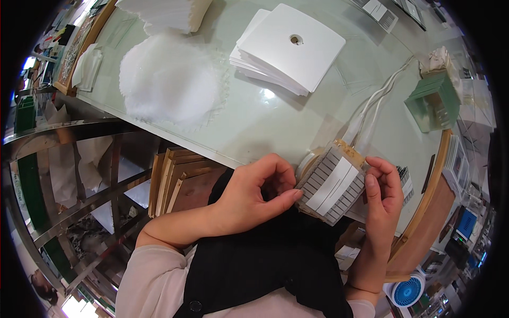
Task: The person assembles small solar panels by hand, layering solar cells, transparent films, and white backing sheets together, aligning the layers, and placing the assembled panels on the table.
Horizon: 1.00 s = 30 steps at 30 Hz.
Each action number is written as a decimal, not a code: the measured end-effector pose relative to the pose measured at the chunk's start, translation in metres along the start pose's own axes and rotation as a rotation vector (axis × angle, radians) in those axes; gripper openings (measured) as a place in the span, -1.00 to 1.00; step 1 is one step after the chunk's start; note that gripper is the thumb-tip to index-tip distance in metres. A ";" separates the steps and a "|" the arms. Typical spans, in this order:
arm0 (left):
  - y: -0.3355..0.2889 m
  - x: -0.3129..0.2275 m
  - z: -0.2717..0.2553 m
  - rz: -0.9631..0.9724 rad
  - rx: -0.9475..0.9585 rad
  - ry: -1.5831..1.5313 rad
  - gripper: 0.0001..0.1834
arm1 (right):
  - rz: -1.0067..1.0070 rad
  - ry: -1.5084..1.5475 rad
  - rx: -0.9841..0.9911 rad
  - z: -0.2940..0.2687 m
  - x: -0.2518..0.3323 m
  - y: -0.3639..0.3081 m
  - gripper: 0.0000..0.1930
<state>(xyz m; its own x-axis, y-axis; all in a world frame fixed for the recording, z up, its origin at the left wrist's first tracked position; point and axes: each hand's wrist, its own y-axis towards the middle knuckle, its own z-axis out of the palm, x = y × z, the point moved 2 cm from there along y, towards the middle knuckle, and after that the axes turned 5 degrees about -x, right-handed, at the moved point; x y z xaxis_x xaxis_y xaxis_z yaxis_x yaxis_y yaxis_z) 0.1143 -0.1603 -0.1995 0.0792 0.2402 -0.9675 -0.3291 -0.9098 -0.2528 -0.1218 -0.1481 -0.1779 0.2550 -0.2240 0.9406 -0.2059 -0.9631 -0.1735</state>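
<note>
A grey rectangular block (332, 184) with dark stripes and a white paper strip (333, 185) across its face is tilted between my hands at the near table edge. Its far end has a rough yellowish-brown piece (348, 152). My left hand (260, 191) is curled, thumb and forefinger closed at the block's left edge. At the right edge are the bent thumb and fingers of my right hand (383, 190). A round pale object (306, 163) is partly hidden behind the block.
On the glass-topped table lie a stack of white square sheets (297, 47) with a hole, and a pile of round translucent sheets (167, 79). White cables (379, 98) run behind the block. A green glass box (435, 103) stands right; wooden boards (177, 180) lean below; a blue fan (407, 290) is lower right.
</note>
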 end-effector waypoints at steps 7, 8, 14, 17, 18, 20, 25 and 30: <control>0.000 0.002 -0.002 -0.029 0.029 -0.061 -0.80 | 0.030 0.022 -0.015 0.000 -0.002 0.001 -0.76; -0.001 0.002 -0.003 -0.039 0.038 -0.090 -0.81 | -0.011 0.000 -0.024 0.001 -0.001 0.000 -0.75; 0.002 0.004 -0.002 -0.049 0.034 -0.109 -0.81 | 0.018 0.048 -0.020 0.002 -0.003 0.004 -0.75; 0.002 0.003 -0.002 -0.008 0.029 -0.059 -0.81 | 0.013 0.027 -0.020 0.000 -0.003 0.003 -0.75; 0.001 0.002 -0.002 -0.005 0.028 -0.058 -0.81 | 0.010 0.027 -0.020 0.000 -0.002 0.002 -0.75; -0.001 0.003 -0.002 -0.017 0.032 -0.042 -0.81 | 0.068 0.100 -0.002 0.000 -0.002 0.001 -0.76; -0.001 0.004 -0.002 0.039 0.025 0.000 -0.80 | 0.063 0.109 0.002 -0.001 -0.002 0.000 -0.76; 0.000 0.003 0.000 0.006 -0.020 -0.057 -0.81 | 0.032 0.072 0.003 -0.001 -0.005 0.002 -0.75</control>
<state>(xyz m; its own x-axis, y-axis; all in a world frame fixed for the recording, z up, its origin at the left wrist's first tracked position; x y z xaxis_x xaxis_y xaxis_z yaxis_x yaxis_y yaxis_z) 0.1149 -0.1598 -0.2020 0.0239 0.2534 -0.9671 -0.3103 -0.9177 -0.2481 -0.1246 -0.1489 -0.1832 0.1798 -0.2437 0.9530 -0.2103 -0.9560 -0.2047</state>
